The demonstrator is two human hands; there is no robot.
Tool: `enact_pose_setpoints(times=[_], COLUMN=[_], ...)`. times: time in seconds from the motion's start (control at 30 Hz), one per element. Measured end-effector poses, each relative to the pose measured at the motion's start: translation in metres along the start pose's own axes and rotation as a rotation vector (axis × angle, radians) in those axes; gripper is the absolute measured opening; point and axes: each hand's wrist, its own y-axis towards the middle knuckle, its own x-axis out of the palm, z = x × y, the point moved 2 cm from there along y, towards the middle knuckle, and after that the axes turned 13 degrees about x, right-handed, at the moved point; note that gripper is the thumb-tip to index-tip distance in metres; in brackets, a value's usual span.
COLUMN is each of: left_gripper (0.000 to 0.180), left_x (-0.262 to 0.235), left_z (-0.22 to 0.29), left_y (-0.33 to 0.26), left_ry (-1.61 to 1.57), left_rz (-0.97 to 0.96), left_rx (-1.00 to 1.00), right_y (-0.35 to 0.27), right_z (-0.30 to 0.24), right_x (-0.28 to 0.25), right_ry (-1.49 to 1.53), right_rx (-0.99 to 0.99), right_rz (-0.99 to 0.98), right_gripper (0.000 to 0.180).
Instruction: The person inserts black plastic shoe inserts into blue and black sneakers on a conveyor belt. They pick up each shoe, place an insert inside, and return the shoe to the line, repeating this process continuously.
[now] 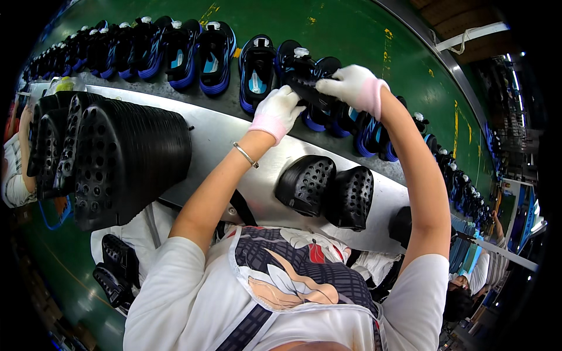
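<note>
Both gloved hands, left hand [280, 110] and right hand [351, 85], grip a black insole [308, 90] lying sideways between them, above blue shoes [256, 73].

The black insole [307, 90] is half hidden under both gloved hands, and the far shoe row [52, 55] blurs together.

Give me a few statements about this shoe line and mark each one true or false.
1. Both hands wear white gloves. True: left hand, right hand.
2. The hands hold a red insole. False: it is a black insole.
3. The shoes in the row are black and blue. True.
4. The tall stack of insoles lies at the person's right. False: it lies at the left.
5. A bracelet is on the left wrist. True.
</note>
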Motion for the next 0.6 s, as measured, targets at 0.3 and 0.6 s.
enact_pose_setpoints(times=[0.3,0.6], left_gripper=[0.024,0.030], left_x=[-0.007,-0.012], left_z=[-0.005,-0.016], left_y=[0.003,0.023], left_ry=[-0.028,0.048], left_rz=[-0.147,-0.485], left_rx=[-0.137,-0.437], right_y=[0.048,0.059], right_z=[-0.059,-0.079], right_x=[0.057,0.064], right_ry=[-0.309,-0.607], right_rx=[0.111,0.045], right_rz=[0.182,0.168], right_gripper=[0.029,0.022])
